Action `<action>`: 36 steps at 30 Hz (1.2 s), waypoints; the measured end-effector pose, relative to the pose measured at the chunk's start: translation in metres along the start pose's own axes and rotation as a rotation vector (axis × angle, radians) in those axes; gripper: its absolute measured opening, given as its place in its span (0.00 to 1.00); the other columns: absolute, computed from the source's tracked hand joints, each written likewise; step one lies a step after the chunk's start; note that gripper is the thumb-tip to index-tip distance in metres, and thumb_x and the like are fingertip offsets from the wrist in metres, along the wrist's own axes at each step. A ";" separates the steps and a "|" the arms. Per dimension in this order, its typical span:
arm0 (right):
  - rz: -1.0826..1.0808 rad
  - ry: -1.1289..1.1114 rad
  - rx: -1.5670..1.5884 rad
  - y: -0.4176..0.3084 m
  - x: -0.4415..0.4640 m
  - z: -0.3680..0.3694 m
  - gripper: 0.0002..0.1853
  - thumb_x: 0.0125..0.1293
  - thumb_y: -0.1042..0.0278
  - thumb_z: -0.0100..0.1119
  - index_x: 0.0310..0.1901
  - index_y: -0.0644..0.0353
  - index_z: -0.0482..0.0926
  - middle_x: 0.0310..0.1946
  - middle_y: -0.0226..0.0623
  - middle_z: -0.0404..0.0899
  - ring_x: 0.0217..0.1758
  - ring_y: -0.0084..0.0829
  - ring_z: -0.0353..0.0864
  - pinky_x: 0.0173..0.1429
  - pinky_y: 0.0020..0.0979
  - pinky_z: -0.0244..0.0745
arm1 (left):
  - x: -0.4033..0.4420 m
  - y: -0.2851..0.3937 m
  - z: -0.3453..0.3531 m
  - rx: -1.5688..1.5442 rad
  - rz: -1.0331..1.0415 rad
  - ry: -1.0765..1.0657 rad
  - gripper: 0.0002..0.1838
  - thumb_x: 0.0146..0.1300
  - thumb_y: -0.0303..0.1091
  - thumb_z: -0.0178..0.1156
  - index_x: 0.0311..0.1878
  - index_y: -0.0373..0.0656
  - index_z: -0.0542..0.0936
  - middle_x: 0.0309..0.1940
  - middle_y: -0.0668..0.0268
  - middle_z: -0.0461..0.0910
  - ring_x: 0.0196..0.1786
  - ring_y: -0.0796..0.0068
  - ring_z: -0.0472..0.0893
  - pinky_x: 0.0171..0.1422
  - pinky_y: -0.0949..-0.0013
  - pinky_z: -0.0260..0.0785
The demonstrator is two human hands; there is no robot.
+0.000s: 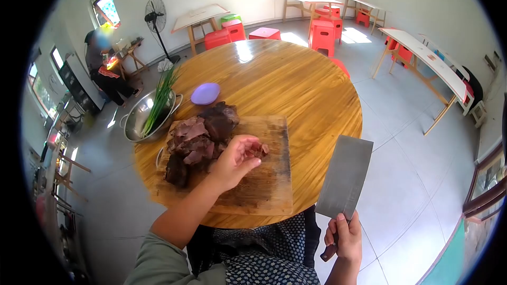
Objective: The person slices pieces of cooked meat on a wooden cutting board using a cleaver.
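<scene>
Dark brown, rough-edged chunks and slices of meat (193, 140) lay heaped on the left side of a thick, rectangular wooden cutting board (269, 190). Beside the heap, the left hand (237, 159) was half curled, thumb apart from fingers, with a small brown scrap of meat (263, 151) at the fingertips; whether it was gripped could not be told. The left forearm crossed the board's near edge, in front of part of the heap. Right of the board, the right hand (345, 236) was closed around the dark handle of a broad, rectangular grey metal cleaver (346, 174), its blade pointing up, clear of the meat. Beyond the heap stood a smooth, oval lilac dish (205, 94) and a shiny, two-handled steel basin (133, 120) with long green stalks (165, 92) leaning across it. All shared a glossy, round, striped-grain wooden table (311, 100). Farther off were red plastic stools (322, 37), a black standing fan (155, 16) and another person (97, 63).
</scene>
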State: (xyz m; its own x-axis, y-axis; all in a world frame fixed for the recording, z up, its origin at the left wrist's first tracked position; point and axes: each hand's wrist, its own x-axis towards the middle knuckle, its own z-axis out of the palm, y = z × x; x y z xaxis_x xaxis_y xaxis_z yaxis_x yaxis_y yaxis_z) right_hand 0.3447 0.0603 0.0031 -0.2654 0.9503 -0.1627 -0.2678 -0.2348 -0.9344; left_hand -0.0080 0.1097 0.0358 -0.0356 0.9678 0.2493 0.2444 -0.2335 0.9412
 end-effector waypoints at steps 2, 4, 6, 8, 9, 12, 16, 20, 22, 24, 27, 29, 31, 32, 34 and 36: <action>0.029 0.012 -0.027 0.003 0.004 -0.001 0.10 0.83 0.66 0.45 0.58 0.59 0.65 0.26 0.34 0.65 0.15 0.25 0.68 0.19 0.28 0.70 | -0.033 0.013 -0.002 -0.251 0.070 -0.005 0.27 0.68 0.23 0.67 0.67 0.40 0.68 0.59 0.60 0.76 0.63 0.69 0.76 0.68 0.62 0.69; 0.060 0.025 -0.058 -0.002 0.008 0.008 0.09 0.83 0.66 0.45 0.56 0.61 0.66 0.25 0.32 0.66 0.15 0.23 0.67 0.19 0.27 0.69 | -0.059 0.034 0.001 -0.259 0.156 -0.012 0.28 0.68 0.18 0.64 0.67 0.42 0.66 0.59 0.56 0.74 0.62 0.68 0.77 0.65 0.65 0.70; 0.041 -0.015 -0.146 -0.008 0.011 0.016 0.09 0.83 0.66 0.45 0.55 0.62 0.66 0.24 0.31 0.66 0.15 0.22 0.67 0.19 0.27 0.69 | -0.084 0.038 0.000 -0.144 0.147 0.026 0.28 0.68 0.18 0.64 0.67 0.41 0.65 0.59 0.55 0.73 0.62 0.68 0.77 0.66 0.64 0.70; 0.066 -0.051 -0.235 -0.025 0.010 0.022 0.15 0.80 0.66 0.52 0.57 0.69 0.66 0.25 0.31 0.72 0.20 0.22 0.73 0.21 0.25 0.68 | -0.108 0.041 0.009 0.048 0.094 0.144 0.26 0.66 0.21 0.66 0.66 0.38 0.69 0.60 0.57 0.73 0.61 0.63 0.78 0.69 0.61 0.68; 0.080 -0.047 -0.249 -0.029 0.011 0.024 0.15 0.80 0.66 0.52 0.57 0.69 0.66 0.25 0.31 0.72 0.20 0.22 0.73 0.21 0.25 0.68 | -0.115 0.037 0.011 0.033 0.081 0.148 0.26 0.66 0.21 0.66 0.66 0.38 0.69 0.60 0.57 0.73 0.61 0.63 0.78 0.69 0.61 0.68; 0.083 -0.082 -0.597 -0.050 0.014 0.041 0.11 0.77 0.65 0.58 0.47 0.65 0.73 0.19 0.34 0.76 0.20 0.26 0.76 0.24 0.29 0.68 | -0.126 0.028 0.012 0.799 0.121 0.047 0.25 0.60 0.25 0.72 0.62 0.39 0.79 0.50 0.54 0.78 0.54 0.54 0.79 0.61 0.57 0.71; -0.002 -0.240 -0.960 -0.073 0.014 0.059 0.13 0.76 0.63 0.62 0.48 0.64 0.72 0.24 0.49 0.81 0.28 0.50 0.83 0.33 0.42 0.74 | -0.132 0.023 0.013 0.847 0.228 0.140 0.24 0.59 0.29 0.73 0.59 0.41 0.82 0.51 0.56 0.79 0.51 0.53 0.79 0.58 0.55 0.72; -0.029 -0.409 -1.205 -0.090 0.013 0.083 0.13 0.74 0.62 0.63 0.49 0.61 0.73 0.32 0.52 0.83 0.35 0.58 0.83 0.39 0.48 0.77 | -0.126 0.009 0.008 0.741 0.347 0.151 0.18 0.57 0.27 0.74 0.52 0.40 0.85 0.49 0.57 0.81 0.47 0.54 0.81 0.53 0.57 0.75; -0.092 -0.466 -1.221 -0.090 0.013 0.092 0.12 0.74 0.63 0.63 0.48 0.62 0.74 0.29 0.50 0.82 0.32 0.55 0.83 0.36 0.47 0.77 | -0.124 0.003 0.008 0.697 0.365 0.126 0.18 0.57 0.26 0.74 0.51 0.39 0.85 0.48 0.58 0.81 0.46 0.54 0.82 0.52 0.58 0.76; -0.119 -0.583 -1.271 -0.090 0.013 0.097 0.11 0.74 0.63 0.63 0.46 0.62 0.76 0.29 0.47 0.82 0.31 0.53 0.83 0.35 0.47 0.77 | -0.124 0.002 0.010 0.681 0.394 0.159 0.15 0.56 0.24 0.74 0.47 0.37 0.86 0.46 0.58 0.82 0.45 0.55 0.83 0.49 0.60 0.78; -0.137 -0.691 -1.349 -0.093 0.012 0.108 0.09 0.73 0.64 0.62 0.44 0.60 0.76 0.32 0.45 0.81 0.30 0.53 0.82 0.33 0.49 0.77 | -0.126 -0.003 0.010 0.703 0.412 0.174 0.19 0.52 0.24 0.76 0.49 0.35 0.84 0.47 0.59 0.83 0.47 0.57 0.84 0.50 0.61 0.80; -0.119 -0.721 -1.336 -0.094 0.011 0.113 0.09 0.72 0.64 0.62 0.43 0.60 0.75 0.34 0.45 0.80 0.28 0.53 0.81 0.31 0.49 0.77 | -0.128 -0.006 0.010 0.721 0.422 0.156 0.18 0.53 0.24 0.76 0.48 0.35 0.84 0.49 0.59 0.84 0.48 0.58 0.84 0.51 0.61 0.81; -0.149 -0.763 -1.409 -0.094 0.012 0.117 0.08 0.71 0.65 0.63 0.43 0.59 0.75 0.33 0.44 0.80 0.28 0.52 0.82 0.31 0.48 0.77 | -0.127 -0.008 0.008 0.740 0.431 0.134 0.17 0.53 0.24 0.76 0.47 0.36 0.85 0.51 0.60 0.85 0.49 0.58 0.85 0.51 0.62 0.81; -0.129 -0.779 -1.429 -0.096 0.012 0.119 0.09 0.72 0.65 0.61 0.45 0.60 0.73 0.33 0.47 0.81 0.29 0.53 0.82 0.31 0.48 0.78 | -0.126 -0.007 0.007 0.727 0.413 0.115 0.16 0.54 0.24 0.75 0.46 0.36 0.85 0.51 0.60 0.85 0.50 0.59 0.85 0.52 0.62 0.81; -0.222 -0.752 -1.375 -0.091 0.010 0.115 0.07 0.74 0.67 0.57 0.45 0.59 0.71 0.30 0.45 0.77 0.26 0.50 0.80 0.28 0.47 0.75 | -0.126 -0.006 0.007 0.716 0.396 0.095 0.14 0.54 0.23 0.75 0.45 0.37 0.85 0.52 0.60 0.86 0.50 0.59 0.85 0.53 0.62 0.81; -0.305 -0.722 -1.316 -0.090 0.012 0.114 0.05 0.76 0.70 0.53 0.45 0.59 0.69 0.27 0.44 0.73 0.23 0.47 0.78 0.26 0.46 0.73 | -0.128 -0.008 0.007 0.692 0.369 0.110 0.13 0.55 0.23 0.73 0.45 0.37 0.86 0.50 0.61 0.86 0.50 0.59 0.85 0.54 0.60 0.81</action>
State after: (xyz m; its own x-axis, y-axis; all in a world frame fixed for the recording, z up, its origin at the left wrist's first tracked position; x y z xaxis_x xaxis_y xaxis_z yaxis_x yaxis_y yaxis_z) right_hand 0.2598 0.0696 0.1219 -0.8380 0.5367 -0.0980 0.4879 0.6568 -0.5749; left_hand 0.0015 -0.0116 -0.0051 0.0789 0.8158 0.5729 0.8047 -0.3913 0.4464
